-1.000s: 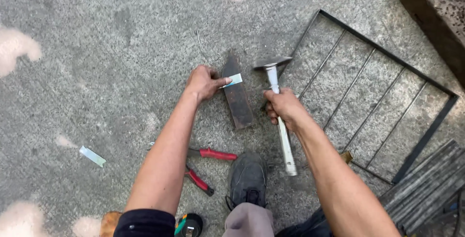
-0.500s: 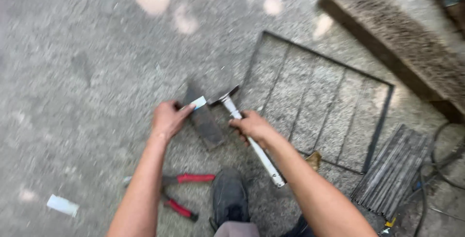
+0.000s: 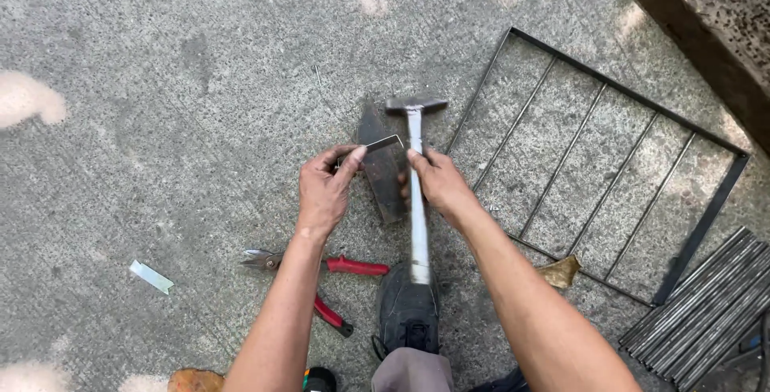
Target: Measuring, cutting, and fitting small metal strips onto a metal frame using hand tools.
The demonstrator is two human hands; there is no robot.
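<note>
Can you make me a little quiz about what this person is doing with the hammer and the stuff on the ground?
1. True or false: the right hand grips the hammer by its handle.
2. What does the left hand pinch? A) a thin metal strip B) a nail C) a brush
3. What colour are the handles of the tin snips lying on the concrete?

Key
1. True.
2. A; the strip lies on the dark metal block.
3. Red.
</note>
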